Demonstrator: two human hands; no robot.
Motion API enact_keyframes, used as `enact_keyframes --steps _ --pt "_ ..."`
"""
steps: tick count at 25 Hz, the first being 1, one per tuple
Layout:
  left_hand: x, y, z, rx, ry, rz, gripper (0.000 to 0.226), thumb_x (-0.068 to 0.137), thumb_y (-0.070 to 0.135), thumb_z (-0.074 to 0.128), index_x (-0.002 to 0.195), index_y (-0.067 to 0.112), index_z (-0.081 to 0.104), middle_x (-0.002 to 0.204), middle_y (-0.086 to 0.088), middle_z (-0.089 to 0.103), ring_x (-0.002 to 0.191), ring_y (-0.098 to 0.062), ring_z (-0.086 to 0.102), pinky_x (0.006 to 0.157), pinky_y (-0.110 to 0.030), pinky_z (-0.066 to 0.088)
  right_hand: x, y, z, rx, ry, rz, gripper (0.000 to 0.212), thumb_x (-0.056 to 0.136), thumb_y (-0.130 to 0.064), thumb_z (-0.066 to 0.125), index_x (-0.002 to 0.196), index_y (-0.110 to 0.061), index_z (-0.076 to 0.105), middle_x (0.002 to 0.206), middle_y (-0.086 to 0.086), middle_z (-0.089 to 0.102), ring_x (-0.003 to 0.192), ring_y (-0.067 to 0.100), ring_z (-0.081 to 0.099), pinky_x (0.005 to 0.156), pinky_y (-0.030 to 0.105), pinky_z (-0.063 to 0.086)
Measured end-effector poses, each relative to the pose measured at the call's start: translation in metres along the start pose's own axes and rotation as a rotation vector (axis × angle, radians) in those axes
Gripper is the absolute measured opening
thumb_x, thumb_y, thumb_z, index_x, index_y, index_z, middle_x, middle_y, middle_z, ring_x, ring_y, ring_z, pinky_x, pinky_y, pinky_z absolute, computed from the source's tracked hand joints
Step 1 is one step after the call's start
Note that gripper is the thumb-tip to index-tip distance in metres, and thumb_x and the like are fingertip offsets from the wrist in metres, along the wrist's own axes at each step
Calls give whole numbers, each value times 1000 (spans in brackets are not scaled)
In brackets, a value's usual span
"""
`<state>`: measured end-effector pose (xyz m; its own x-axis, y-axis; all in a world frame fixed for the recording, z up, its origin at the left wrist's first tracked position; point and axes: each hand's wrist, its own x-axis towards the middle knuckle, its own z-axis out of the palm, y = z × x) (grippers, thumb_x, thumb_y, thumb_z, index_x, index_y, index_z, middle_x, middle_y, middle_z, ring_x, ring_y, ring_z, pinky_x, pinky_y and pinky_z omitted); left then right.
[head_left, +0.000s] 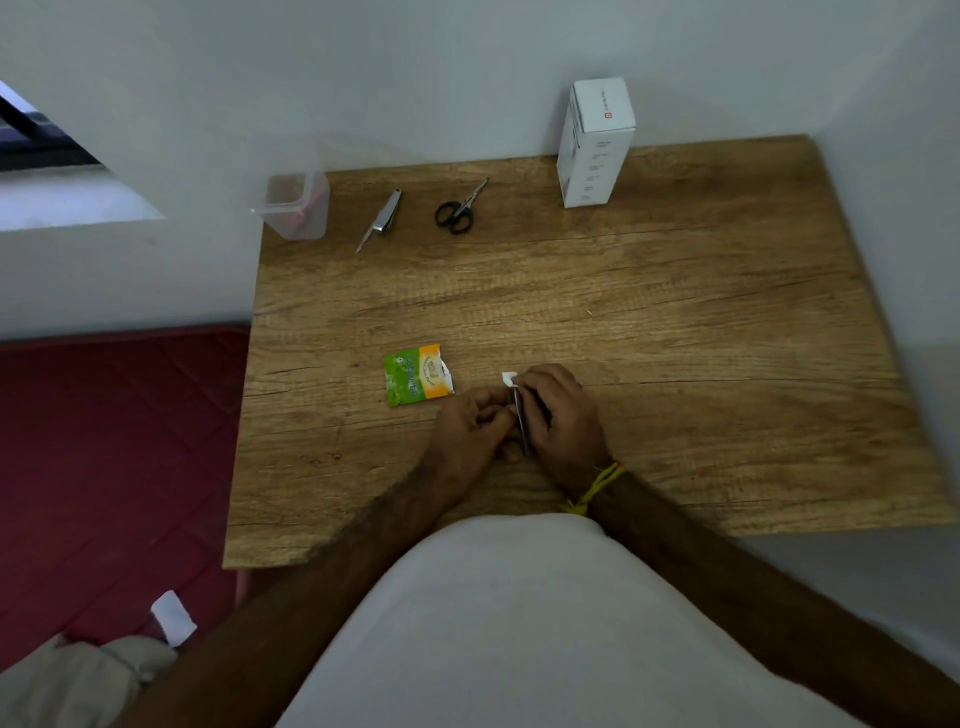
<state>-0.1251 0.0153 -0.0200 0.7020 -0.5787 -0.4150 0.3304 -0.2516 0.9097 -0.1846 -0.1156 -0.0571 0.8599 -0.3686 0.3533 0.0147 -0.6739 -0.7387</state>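
Both hands meet low over the wooden table (649, 322), near its front edge. My right hand (563, 421) grips a thin metal tool, seemingly tweezers (521, 423), and a small white piece (508, 379) sticks out above its fingers. My left hand (470, 428) lies curled against the tool, its fingertips touching it near the middle. A torn green and orange sachet (417, 375) lies flat on the table just left of the hands.
At the back of the table stand a clear plastic container (297, 206), a nail clipper (382, 218), small black-handled scissors (458, 209) and an upright white box (595, 143). Walls close the back and right. A red mattress (114, 457) lies left.
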Motion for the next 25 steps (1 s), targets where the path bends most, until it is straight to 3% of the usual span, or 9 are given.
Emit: enact_keyframes --steps 10,13,15,19,25 --pt "0 1 -1 32 -30 5 22 98 2 55 117 -1 66 89 -21 74 67 -21 71 56 -23 56 4 -3 -2 37 59 62 13 90 8 60 99 3 68 96 13 65 91 17 59 86 16 45" --pt "1 2 -2 15 -30 -23 23 99 3 54 119 -2 64 94 -18 76 78 -27 74 58 -23 57 3 -4 -7 37 213 110 13 88 11 61 96 4 68 93 13 66 90 10 57 83 12 44" --pt "1 4 -2 17 -32 -32 22 99 4 54 118 0 65 92 -15 76 77 -25 75 59 -23 58 2 -2 -7 52 192 68 12 89 10 62 97 4 69 94 12 65 90 11 57 82 16 46" --pt "0 4 -1 63 -9 -26 20 98 3 55 115 1 66 86 -15 75 62 -16 71 58 -23 57 -5 1 0 -17 -5 -21 14 93 0 58 103 0 69 101 11 65 96 22 62 90 31 49" --pt "-1 4 -2 78 -4 -9 19 98 2 55 112 -2 67 84 -13 75 59 -14 69 58 -22 57 -8 5 -3 -4 -8 -39 16 89 5 62 102 1 70 101 12 66 96 22 61 89 32 50"
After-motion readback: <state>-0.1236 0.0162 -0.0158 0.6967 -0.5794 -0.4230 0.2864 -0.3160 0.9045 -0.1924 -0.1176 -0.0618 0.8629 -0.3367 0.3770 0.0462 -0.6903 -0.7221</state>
